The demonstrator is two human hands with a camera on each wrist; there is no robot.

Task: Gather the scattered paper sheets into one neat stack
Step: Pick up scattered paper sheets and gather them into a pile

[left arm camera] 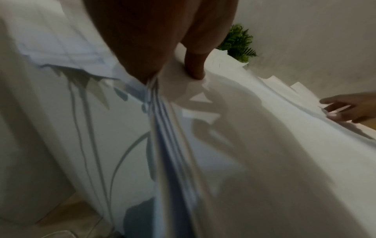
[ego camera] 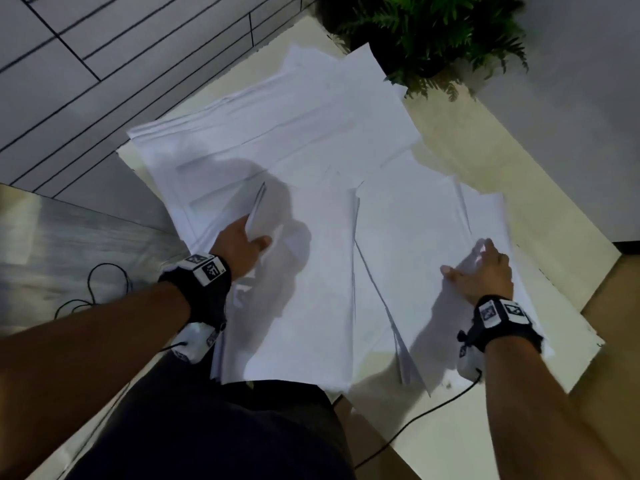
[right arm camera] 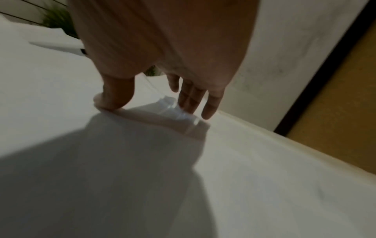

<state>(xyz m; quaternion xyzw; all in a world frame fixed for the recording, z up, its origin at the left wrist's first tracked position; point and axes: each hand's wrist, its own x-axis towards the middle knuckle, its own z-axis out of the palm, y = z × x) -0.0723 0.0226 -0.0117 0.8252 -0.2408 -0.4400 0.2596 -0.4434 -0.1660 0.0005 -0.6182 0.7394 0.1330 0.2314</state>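
White sheets (ego camera: pixel 311 140) lie fanned and overlapping across the pale surface (ego camera: pixel 485 147), spreading from 6 o'clock up toward 12. The left hand (ego camera: pixel 239 242) sits at 9 o'clock of the spread; its grip is clamped on a lifted bundle of sheet edges (left arm camera: pixel 162 128), thumb (left arm camera: pixel 195 64) on top and fingers hidden beneath. The right hand (ego camera: pixel 485 271) rests at 3 o'clock, grip apart, fingers (right arm camera: pixel 191 99) straight with tips on the paper and thumb (right arm camera: pixel 114 96) pressing a raised fold. A plant (ego camera: pixel 433 32) stands at 1 o'clock, just beyond the farthest sheets. A black cable (ego camera: pixel 93 289) lies on the floor at 8 o'clock.
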